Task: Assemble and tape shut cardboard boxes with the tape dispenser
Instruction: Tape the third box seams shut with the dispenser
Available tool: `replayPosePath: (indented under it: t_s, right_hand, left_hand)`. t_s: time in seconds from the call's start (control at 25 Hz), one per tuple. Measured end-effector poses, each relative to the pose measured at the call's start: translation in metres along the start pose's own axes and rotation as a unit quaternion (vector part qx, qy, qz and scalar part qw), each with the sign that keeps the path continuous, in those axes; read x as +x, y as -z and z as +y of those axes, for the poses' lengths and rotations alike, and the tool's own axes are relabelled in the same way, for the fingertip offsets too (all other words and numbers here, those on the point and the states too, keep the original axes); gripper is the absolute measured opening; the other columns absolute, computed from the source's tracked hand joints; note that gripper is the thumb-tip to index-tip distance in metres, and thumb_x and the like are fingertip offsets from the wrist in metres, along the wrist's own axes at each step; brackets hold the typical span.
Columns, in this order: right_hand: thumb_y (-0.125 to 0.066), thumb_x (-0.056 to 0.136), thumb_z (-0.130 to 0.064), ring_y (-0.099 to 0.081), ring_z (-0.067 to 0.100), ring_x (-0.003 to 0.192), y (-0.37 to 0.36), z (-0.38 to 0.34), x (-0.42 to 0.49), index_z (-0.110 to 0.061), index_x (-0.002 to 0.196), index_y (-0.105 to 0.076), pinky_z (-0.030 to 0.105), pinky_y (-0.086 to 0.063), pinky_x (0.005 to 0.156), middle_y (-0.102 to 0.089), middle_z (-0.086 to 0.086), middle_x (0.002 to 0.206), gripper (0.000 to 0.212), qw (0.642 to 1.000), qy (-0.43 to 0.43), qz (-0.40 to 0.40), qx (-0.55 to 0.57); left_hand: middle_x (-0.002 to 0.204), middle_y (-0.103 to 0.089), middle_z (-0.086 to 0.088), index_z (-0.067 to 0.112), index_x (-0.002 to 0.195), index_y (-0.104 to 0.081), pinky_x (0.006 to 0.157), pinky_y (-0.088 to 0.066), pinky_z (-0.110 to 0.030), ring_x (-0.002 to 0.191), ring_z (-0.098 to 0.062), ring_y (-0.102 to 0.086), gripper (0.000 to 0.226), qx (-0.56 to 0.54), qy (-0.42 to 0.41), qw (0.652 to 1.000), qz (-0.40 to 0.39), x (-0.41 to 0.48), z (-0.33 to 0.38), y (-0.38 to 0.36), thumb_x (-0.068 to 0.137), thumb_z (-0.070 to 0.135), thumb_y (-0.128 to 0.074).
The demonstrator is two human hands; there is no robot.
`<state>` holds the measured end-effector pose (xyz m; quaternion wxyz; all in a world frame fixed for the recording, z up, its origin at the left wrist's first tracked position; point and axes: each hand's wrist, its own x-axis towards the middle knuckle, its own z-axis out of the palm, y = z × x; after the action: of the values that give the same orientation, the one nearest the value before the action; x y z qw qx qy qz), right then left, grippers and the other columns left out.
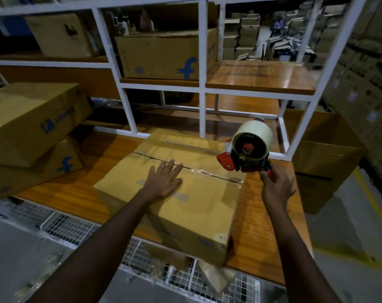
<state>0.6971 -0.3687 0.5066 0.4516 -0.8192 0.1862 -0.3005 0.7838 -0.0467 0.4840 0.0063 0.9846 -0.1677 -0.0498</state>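
From my end a fair bit is murky: the print on the near side of the cardboard box (185, 193) is a blur, the far warehouse stacks are just dark shapes, and the handle (270, 173) of the tape dispenser (244, 154) is mostly buried in the hand, only a bit of red poking out. Glossy clear tape shows along the right stretch of the box's top seam (207, 171); further left it's a dark line and I can't tell if it's covered. The left grip (163, 182) is flat on the box top, fingers straight and spread, tips reaching the seam, nothing clamped. The right grip (277, 184) is clamped round the dispenser handle, fingers curled, holding it over the box's far right corner with the tape roll (254, 136) up top; can't tell if the red nose touches the cardboard. The box sits on the wooden tabletop (76, 182), its near corner overhanging the edge above a white wire mesh (72, 228), where a loose cardboard piece (214, 278) lies. Two closed boxes are stacked crookedly on the left, the upper box (28, 119) tilted on the lower box (43, 169). A white rack (202, 112) stands just behind with a shelved box (163, 55) in it, and an open box (323, 158) sits off the right end of the tabletop.
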Motion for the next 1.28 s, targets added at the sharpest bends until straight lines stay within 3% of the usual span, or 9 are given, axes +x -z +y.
replayPosePath:
  t_s: [0.28, 0.52, 0.6, 0.72, 0.84, 0.96, 1.04, 1.12, 1.28]
  right_hand:
    - [-0.062, 0.092, -0.023, -0.041, 0.03, 0.121, -0.087, -0.07, -0.043, -0.026, 0.126, -0.063, 0.046, -0.019, 0.102, -0.063, 0.001, 0.124, 0.035, 1.0, 0.001, 0.019, 0.015]
    - [-0.062, 0.091, -0.023, -0.043, 0.032, 0.12, -0.11, -0.094, -0.067, -0.025, 0.125, -0.064, 0.048, -0.022, 0.104, -0.064, 0.003, 0.122, 0.035, 0.998, -0.012, 0.066, -0.019]
    - [-0.061, 0.091, -0.023, -0.043, 0.032, 0.118, -0.107, -0.097, -0.074, -0.025, 0.124, -0.064, 0.049, -0.024, 0.103, -0.064, 0.003, 0.12, 0.033, 0.997, 0.0, 0.075, -0.03]
    - [-0.062, 0.091, -0.021, -0.043, 0.03, 0.114, -0.093, -0.094, -0.081, -0.025, 0.124, -0.064, 0.049, -0.024, 0.101, -0.065, 0.001, 0.117, 0.033, 0.995, 0.021, 0.08, -0.048]
    - [-0.06, 0.09, -0.022, -0.045, 0.031, 0.112, -0.072, -0.084, -0.086, -0.018, 0.126, -0.063, 0.048, -0.03, 0.096, -0.065, 0.004, 0.115, 0.036, 0.996, 0.056, 0.07, -0.03]
    - [-0.048, 0.094, -0.043, -0.053, 0.037, 0.097, -0.05, -0.076, -0.088, -0.01, 0.121, -0.062, 0.046, -0.041, 0.08, -0.064, 0.012, 0.107, 0.045, 0.988, 0.139, 0.059, -0.029]
    - [-0.04, 0.093, -0.056, -0.054, 0.041, 0.096, -0.035, -0.073, -0.083, -0.013, 0.121, -0.061, 0.048, -0.042, 0.077, -0.064, 0.014, 0.107, 0.056, 0.983, 0.143, 0.07, -0.095]
    - [-0.041, 0.089, -0.053, -0.053, 0.04, 0.101, -0.025, -0.071, -0.085, -0.015, 0.123, -0.062, 0.052, -0.043, 0.083, -0.064, 0.013, 0.111, 0.054, 0.983, 0.12, 0.086, -0.11]
    - [-0.041, 0.094, -0.052, -0.055, 0.039, 0.096, -0.015, -0.066, -0.088, -0.026, 0.119, -0.056, 0.056, -0.046, 0.076, -0.062, 0.01, 0.104, 0.039, 0.985, 0.132, 0.086, -0.063]
  left_hand:
    - [0.163, 0.012, 0.008, 0.055, 0.148, 0.005, 0.102, -0.001, -0.078, 0.145, -0.045, 0.011, 0.07, -0.027, 0.114, 0.993, -0.029, -0.019, -0.1, 0.007, 0.087, 0.079, -0.021]
    - [0.161, -0.008, -0.007, 0.047, 0.15, -0.014, 0.102, -0.025, -0.065, 0.137, -0.049, -0.013, 0.076, -0.066, 0.141, 0.988, -0.007, -0.05, -0.076, 0.013, 0.083, 0.078, -0.03]
    - [0.153, -0.019, -0.013, 0.039, 0.148, -0.026, 0.098, -0.035, -0.055, 0.13, -0.047, -0.023, 0.071, -0.056, 0.099, 0.993, -0.008, -0.072, -0.057, 0.014, 0.086, 0.069, -0.037]
    - [0.138, -0.035, -0.009, 0.039, 0.144, -0.039, 0.096, -0.042, -0.043, 0.125, -0.037, -0.039, 0.056, -0.068, -0.066, 0.994, 0.047, -0.08, -0.076, 0.019, 0.09, 0.053, -0.048]
    - [0.162, -0.01, -0.003, 0.046, 0.151, -0.013, 0.112, -0.025, -0.055, 0.145, -0.031, -0.014, 0.082, 0.035, -0.22, 0.975, 0.012, -0.056, -0.098, 0.016, 0.083, 0.062, -0.056]
    - [0.164, 0.003, 0.003, 0.047, 0.151, -0.002, 0.115, -0.014, -0.061, 0.149, -0.028, 0.001, 0.086, 0.054, -0.292, 0.955, 0.001, -0.041, -0.089, -0.006, 0.082, 0.075, -0.045]
    - [0.164, -0.002, 0.004, 0.048, 0.151, -0.008, 0.111, -0.02, -0.062, 0.149, -0.027, 0.0, 0.086, -0.007, -0.278, 0.96, 0.031, -0.045, -0.087, -0.018, 0.076, 0.088, -0.026]
    - [0.163, -0.009, 0.0, 0.047, 0.15, -0.015, 0.109, -0.021, -0.063, 0.148, -0.029, -0.006, 0.094, -0.033, -0.225, 0.972, 0.054, -0.061, -0.078, -0.03, 0.069, 0.095, -0.015]
    - [0.147, -0.039, -0.015, 0.033, 0.143, -0.04, 0.098, -0.031, -0.058, 0.13, -0.04, -0.037, 0.075, -0.057, -0.11, 0.982, 0.145, -0.107, -0.012, -0.045, 0.077, 0.067, -0.037]
